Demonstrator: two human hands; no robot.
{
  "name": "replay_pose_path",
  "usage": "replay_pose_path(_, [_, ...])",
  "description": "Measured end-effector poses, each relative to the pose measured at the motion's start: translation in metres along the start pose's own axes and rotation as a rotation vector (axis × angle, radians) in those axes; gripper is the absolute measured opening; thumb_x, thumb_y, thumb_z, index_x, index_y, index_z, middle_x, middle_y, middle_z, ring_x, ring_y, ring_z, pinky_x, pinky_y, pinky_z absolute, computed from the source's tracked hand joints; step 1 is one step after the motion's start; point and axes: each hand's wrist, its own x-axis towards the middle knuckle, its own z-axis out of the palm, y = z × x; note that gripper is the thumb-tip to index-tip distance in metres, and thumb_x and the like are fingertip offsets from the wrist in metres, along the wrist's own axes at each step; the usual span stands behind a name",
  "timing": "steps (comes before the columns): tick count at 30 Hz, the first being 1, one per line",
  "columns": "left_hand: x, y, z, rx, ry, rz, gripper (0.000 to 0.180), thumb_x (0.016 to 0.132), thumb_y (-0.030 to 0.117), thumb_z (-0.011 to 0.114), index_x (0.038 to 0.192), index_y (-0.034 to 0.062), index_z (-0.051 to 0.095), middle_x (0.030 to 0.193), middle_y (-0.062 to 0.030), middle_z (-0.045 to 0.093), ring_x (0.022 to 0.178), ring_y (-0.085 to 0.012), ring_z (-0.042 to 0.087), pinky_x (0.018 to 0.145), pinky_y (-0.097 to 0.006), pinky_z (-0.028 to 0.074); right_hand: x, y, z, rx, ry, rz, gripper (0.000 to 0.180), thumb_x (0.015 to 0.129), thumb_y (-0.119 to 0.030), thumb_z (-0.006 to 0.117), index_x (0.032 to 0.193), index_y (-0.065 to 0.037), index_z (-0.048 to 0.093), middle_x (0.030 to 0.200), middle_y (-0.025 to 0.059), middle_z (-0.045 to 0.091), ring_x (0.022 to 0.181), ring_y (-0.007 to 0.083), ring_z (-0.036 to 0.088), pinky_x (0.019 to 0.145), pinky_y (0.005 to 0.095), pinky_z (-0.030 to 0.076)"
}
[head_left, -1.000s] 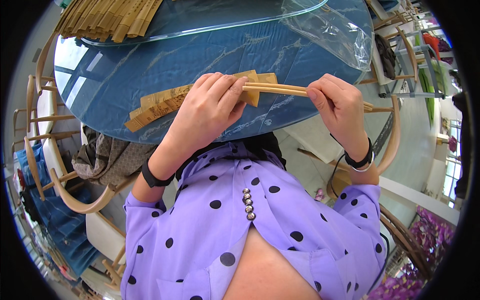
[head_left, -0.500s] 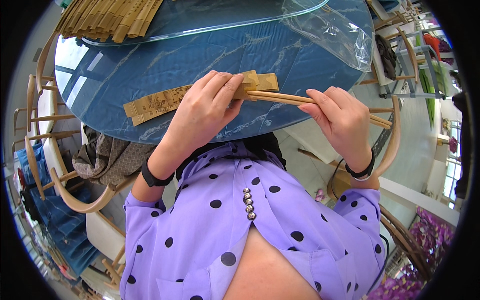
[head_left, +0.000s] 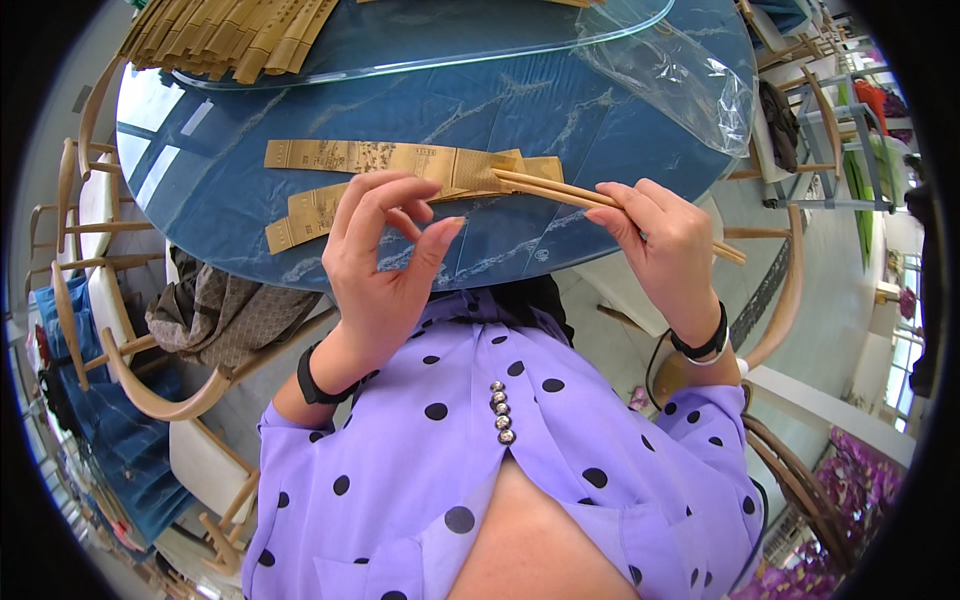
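Observation:
My right hand (head_left: 662, 248) grips a pair of wooden chopsticks (head_left: 560, 189) near their thick end, with the tips pointing left into the mouth of a tan paper sleeve (head_left: 400, 157) lying on the blue marble table (head_left: 560, 110). A second tan sleeve (head_left: 310, 212) lies just below it. My left hand (head_left: 385, 262) hovers above the table's near edge with fingers spread and curled, holding nothing, just right of the second sleeve.
A clear plastic tray (head_left: 450, 40) at the back carries a heap of filled sleeves (head_left: 230, 35). A crumpled clear bag (head_left: 680, 75) lies at the right. Wooden chairs (head_left: 120, 340) stand around; one holds a grey-brown cloth (head_left: 215, 310).
My left hand has let go of the sleeves and drawn back toward me, fingers spread. The sleeves now lie flat on the table. My right hand has kept the chopsticks at the sleeve's mouth.

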Motion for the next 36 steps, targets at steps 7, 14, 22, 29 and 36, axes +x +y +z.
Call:
replay_pose_path(7, [-0.014,-0.008,-0.001,-0.780,-0.039,-0.838,0.030,0.105,0.024,0.062,0.097,-0.0026,0.071,0.082,-0.0040,0.070,0.051,-0.0012,0.045,0.042,-0.018,0.034,0.002,-0.027,0.025,0.076,0.014,-0.015,0.028,0.086,-0.029,0.079,0.096,-0.004,0.073,0.067,0.0055,0.055,0.056,0.0220,0.056,0.049,0.0344,0.043])
replay_pose_path(14, [-0.017,-0.012,0.001,-0.702,0.065,-0.798,0.028,0.105,0.023,0.063,0.094,-0.0014,0.070,0.078,-0.0046,0.068,0.047,-0.0020,0.042,0.040,-0.020,0.030,0.003,-0.043,0.032,0.054,0.026,-0.026,0.028,0.088,-0.024,0.078,0.101,-0.001,0.072,0.069,0.0064,0.055,0.059,0.0227,0.057,0.050,0.0350,0.045])
replay_pose_path(22, [-0.020,-0.011,0.004,-0.743,0.050,-0.828,0.035,0.104,0.029,0.064,0.091,-0.0038,0.070,0.061,0.0007,0.055,0.046,-0.0040,0.042,0.042,-0.021,0.033,0.000,-0.047,0.035,0.060,0.003,-0.045,0.030,0.089,-0.024,0.078,0.104,0.001,0.071,0.071,0.0065,0.054,0.059,0.0230,0.058,0.050,0.0350,0.046])
replay_pose_path(29, [-0.009,-0.007,0.001,-0.743,0.145,-0.811,0.035,0.103,0.029,0.065,0.087,-0.0010,0.069,0.058,0.0024,0.049,0.046,-0.0040,0.039,0.041,-0.022,0.031,-0.002,-0.053,0.044,0.052,0.052,-0.070,0.032,0.089,-0.024,0.078,0.110,-0.001,0.071,0.071,0.0058,0.054,0.058,0.0223,0.056,0.051,0.0343,0.046])
replay_pose_path(36, [0.009,-0.011,-0.038,-0.655,0.446,-0.481,0.026,0.103,0.024,0.066,0.089,0.0026,0.070,0.059,0.0025,0.049,0.046,-0.0036,0.038,0.042,-0.021,0.030,-0.017,-0.016,0.022,0.147,0.019,-0.127,0.033,0.095,-0.032,0.071,0.109,-0.002,0.072,0.070,0.0055,0.054,0.057,0.0205,0.054,0.049,0.0331,0.041])
